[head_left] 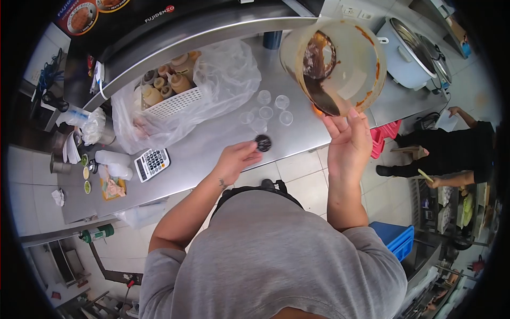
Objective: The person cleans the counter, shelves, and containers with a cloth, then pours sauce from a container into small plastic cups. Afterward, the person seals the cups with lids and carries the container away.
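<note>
My left hand (239, 161) holds a small round cup of dark sauce (263, 143) by its side, near the counter's front edge. Raised at the right, my right hand (348, 133) grips a large clear container (353, 69) at its rim. Dark brown sauce lies inside that container, which is tilted, and reddish-brown smears mark its wall. Several small clear cups (266, 112) stand on the steel counter (212, 133) between the hands, beyond the dark cup.
A white basket (178, 103) of squeeze bottles sits in clear plastic at the left, with a calculator (152, 164) nearer. White cooker (406, 58) at the back right. Another person (451, 151) stands beyond red crates (383, 138); a blue bin (394, 238) is lower right.
</note>
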The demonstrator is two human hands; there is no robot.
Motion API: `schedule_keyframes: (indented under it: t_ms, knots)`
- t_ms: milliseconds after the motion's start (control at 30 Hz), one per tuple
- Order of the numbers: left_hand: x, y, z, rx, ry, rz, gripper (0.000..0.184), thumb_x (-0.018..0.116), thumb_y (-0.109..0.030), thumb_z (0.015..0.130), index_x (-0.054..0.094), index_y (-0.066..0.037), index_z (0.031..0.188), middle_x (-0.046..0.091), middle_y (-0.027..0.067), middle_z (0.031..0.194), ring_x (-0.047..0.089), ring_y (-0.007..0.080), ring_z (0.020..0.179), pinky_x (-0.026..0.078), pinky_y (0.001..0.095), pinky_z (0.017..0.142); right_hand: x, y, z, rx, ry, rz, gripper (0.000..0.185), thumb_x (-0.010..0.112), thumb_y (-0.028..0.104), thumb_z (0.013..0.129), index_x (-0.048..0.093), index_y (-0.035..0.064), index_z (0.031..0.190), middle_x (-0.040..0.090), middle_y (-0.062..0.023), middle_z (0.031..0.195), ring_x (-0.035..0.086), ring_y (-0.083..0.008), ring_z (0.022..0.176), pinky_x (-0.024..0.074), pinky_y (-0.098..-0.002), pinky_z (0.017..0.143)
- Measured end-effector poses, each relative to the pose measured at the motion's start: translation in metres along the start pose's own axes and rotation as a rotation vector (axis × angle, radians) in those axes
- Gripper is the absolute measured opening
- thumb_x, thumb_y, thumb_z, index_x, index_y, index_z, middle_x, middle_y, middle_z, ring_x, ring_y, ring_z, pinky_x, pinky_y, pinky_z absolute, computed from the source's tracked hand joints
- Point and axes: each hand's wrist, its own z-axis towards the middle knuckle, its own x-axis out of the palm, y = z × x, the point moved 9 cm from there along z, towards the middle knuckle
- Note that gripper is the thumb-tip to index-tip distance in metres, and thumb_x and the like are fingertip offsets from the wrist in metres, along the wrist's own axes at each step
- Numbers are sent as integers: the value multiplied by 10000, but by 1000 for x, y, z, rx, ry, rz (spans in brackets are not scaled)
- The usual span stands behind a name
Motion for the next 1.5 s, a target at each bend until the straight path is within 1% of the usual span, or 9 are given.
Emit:
schedule_keyframes:
  t_ms: [300, 400, 533, 633, 733, 833, 967, 1200, 1500]
  knots:
    - [-181, 32, 12, -53, -471, 439, 449, 699, -250, 831, 564, 52, 1134, 607, 107, 939, 593, 169, 760, 518, 278, 702, -44, -26, 8, 71, -99, -59, 125, 529, 74, 914, 469, -6, 989, 601, -129, 920, 661, -215, 787, 574, -362, 774]
    - [-125, -57, -27, 630, -921, 1211, 504, 742, -253, 771, 566, 15, 1160, 591, 125, 980, 598, 217, 752, 504, 335, 679, -52, -30, 12, 74, -120, -61, 124, 530, 63, 912, 463, -8, 988, 595, -131, 921, 660, -220, 782, 575, -364, 777]
    - [-37, -28, 36, 444, -504, 1074, 520, 754, -294, 731, 570, -68, 1162, 563, 139, 1019, 583, 269, 766, 477, 380, 723, -58, -30, 17, 16, -110, -76, 126, 526, 52, 910, 454, -14, 990, 592, -135, 923, 657, -226, 784, 574, -363, 777]
    - [-14, -9, 80, 684, -446, 1244, 477, 754, -306, 728, 580, -59, 1097, 579, 138, 986, 586, 281, 777, 480, 376, 726, -63, -27, 21, -49, -131, -109, 135, 522, 39, 907, 445, -18, 1003, 586, -131, 942, 654, -228, 819, 572, -363, 778]
    - [-4, 3, 99, 436, -301, 1214, 407, 755, -273, 726, 579, -44, 1013, 595, 138, 972, 596, 303, 831, 484, 370, 755, -66, -11, 21, -140, -125, -156, 171, 529, 11, 896, 435, -15, 1036, 567, -128, 1017, 643, -226, 888, 568, -370, 786]
    - [63, -39, 55, 720, -121, 1029, 371, 757, -220, 720, 550, -25, 959, 599, 137, 960, 605, 295, 885, 483, 369, 778, -62, 7, 20, -279, -88, -179, 242, 546, -25, 878, 418, -4, 1083, 539, -121, 1096, 627, -225, 954, 558, -374, 807]
    - [149, -117, -6, 896, -13, 899, 541, 784, -83, 693, 458, -36, 1122, 598, 101, 1000, 602, 184, 934, 503, 317, 835, -37, 30, 17, -525, -22, -183, 258, 554, -50, 866, 422, 22, 1076, 531, -125, 1153, 605, -216, 997, 553, -359, 822]
    - [190, -174, -35, 988, 23, 800, 844, 793, -57, 660, 313, -60, 1354, 605, 117, 1018, 594, 179, 910, 491, 308, 846, 1, 59, 20, -913, 91, -319, 284, 567, -74, 849, 415, 11, 1074, 522, -153, 1195, 604, -222, 1004, 542, -350, 846]
    - [193, -185, -44, 1012, -4, 807, 983, 788, -54, 647, 202, -80, 1436, 623, 114, 987, 596, 178, 893, 490, 309, 839, 29, 72, 18, -1058, 139, -344, 309, 580, -61, 851, 405, 1, 1098, 565, -172, 1121, 632, -221, 950, 528, -335, 862]
